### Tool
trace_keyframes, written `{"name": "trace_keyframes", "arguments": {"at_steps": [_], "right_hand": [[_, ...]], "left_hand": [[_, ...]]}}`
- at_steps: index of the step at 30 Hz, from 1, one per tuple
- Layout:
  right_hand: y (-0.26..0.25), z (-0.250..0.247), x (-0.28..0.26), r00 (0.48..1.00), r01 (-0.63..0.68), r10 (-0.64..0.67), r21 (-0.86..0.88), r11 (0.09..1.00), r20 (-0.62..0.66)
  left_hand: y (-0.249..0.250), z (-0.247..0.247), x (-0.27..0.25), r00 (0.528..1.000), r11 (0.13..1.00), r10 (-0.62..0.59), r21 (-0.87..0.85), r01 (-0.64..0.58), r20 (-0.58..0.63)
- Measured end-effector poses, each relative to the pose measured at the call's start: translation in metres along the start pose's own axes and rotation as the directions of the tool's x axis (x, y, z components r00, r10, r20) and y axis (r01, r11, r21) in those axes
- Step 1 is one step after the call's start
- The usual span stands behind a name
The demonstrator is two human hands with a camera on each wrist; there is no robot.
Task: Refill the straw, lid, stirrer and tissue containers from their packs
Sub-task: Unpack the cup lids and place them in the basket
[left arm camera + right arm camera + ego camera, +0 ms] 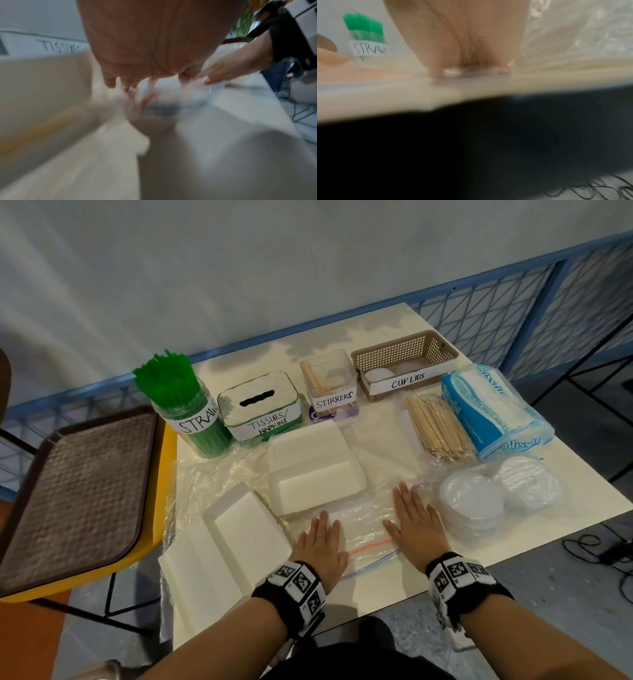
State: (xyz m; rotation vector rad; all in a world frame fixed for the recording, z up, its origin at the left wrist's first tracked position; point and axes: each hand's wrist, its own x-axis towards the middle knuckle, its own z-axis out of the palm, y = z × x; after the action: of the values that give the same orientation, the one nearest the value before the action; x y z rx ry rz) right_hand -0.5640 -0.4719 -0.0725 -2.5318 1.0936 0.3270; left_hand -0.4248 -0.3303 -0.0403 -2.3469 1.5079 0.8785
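Two flat palms press an empty zip bag (363, 537) at 6 o'clock on the table (513, 529): my left hand (320, 546) on its left end, my right hand (416, 518) on its right, fingers straight, gripping nothing. The straw jar (191, 416) stands full at 10 o'clock, the tissue box (262, 405) beside it, the stirrer tub (330, 385) at 12, the lid basket (406, 364) at 1. The stirrer pack (438, 428), tissue pack (493, 409) and lid pack (496, 496) lie at 2 to 3 o'clock.

Head overhead; wrists low, close.

Green straws (171, 385), blue tissue pack (493, 409), brown mesh basket (404, 350)
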Motion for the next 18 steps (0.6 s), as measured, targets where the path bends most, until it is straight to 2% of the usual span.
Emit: {"name": "trace_keyframes", "arguments": {"at_steps": [2,4,5,7,9,12,14,16,18], "right_hand": [[-0.005,-0.007,0.0,0.997,0.015,-0.012,0.042,0.999,-0.07],[-0.011,-0.022,-0.002,0.968,0.09,-0.045,0.178,0.98,-0.247],[-0.013,-0.033,-0.004,0.932,0.15,-0.054,0.245,0.958,-0.357],[-0.01,-0.058,-0.009,0.823,0.231,-0.026,0.292,0.928,-0.568],[0.003,-0.081,-0.014,0.731,0.182,0.064,0.284,0.941,-0.68],[0.039,-0.096,-0.017,0.676,-0.043,0.28,0.344,0.938,-0.681],[0.066,-0.096,-0.018,0.612,-0.176,0.42,0.402,0.898,-0.67],[0.087,-0.092,-0.02,0.552,-0.275,0.542,0.475,0.836,-0.634],[0.104,-0.087,-0.022,0.538,-0.33,0.66,0.589,0.737,-0.524]], "left_hand": [[0.014,-0.022,0.004,0.998,1.0,-0.002,-0.012,0.001,-0.065],[0.031,-0.05,0.009,0.988,0.994,0.066,-0.077,-0.078,-0.142],[0.04,-0.064,0.013,0.978,0.984,0.11,-0.117,-0.131,-0.175],[0.06,-0.088,0.021,0.958,0.959,0.175,-0.18,-0.218,-0.227],[0.081,-0.103,0.029,0.935,0.929,0.222,-0.232,-0.289,-0.275],[0.115,-0.112,0.039,0.914,0.891,0.292,-0.268,-0.367,-0.284],[0.136,-0.112,0.045,0.912,0.889,0.328,-0.247,-0.386,-0.245],[0.154,-0.108,0.051,0.917,0.899,0.352,-0.204,-0.387,-0.187],[0.168,-0.102,0.057,0.927,0.918,0.352,-0.143,-0.369,-0.13]]}}
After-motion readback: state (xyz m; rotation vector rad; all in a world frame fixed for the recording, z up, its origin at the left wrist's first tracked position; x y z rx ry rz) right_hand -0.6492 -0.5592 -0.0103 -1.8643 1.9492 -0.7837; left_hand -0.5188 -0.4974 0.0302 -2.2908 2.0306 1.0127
